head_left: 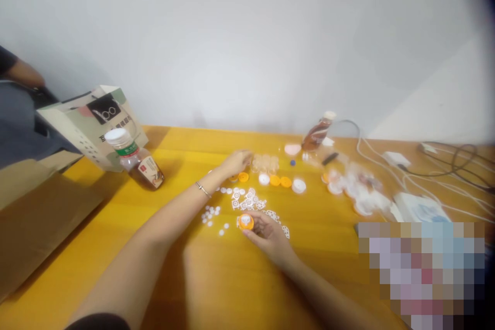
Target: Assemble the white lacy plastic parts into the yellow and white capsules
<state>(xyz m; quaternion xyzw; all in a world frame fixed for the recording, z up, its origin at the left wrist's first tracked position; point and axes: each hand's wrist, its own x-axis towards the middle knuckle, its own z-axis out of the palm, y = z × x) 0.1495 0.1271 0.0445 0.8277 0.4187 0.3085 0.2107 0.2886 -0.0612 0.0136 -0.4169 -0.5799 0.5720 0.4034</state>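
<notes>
right hand [266,235] is pinching the orange-and-white disc [246,222], just beside white cut-outs [250,200] | left hand [236,163] is hovering near pale cups [265,164], grip: cannot tell | keeping the disc level should help

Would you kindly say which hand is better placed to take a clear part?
Probably the left hand: it is beside the clear parts, while the right hand holds an orange piece.

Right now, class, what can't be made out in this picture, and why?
In the head view:
Whether the left hand holds anything: blurred, too small.
Reverse of the orange piece: facing away, in the right hand.
Some lettering on the paper bag: behind the green-banded bottle.
Rest of the brown cardboard: cut off by left edge.
</notes>
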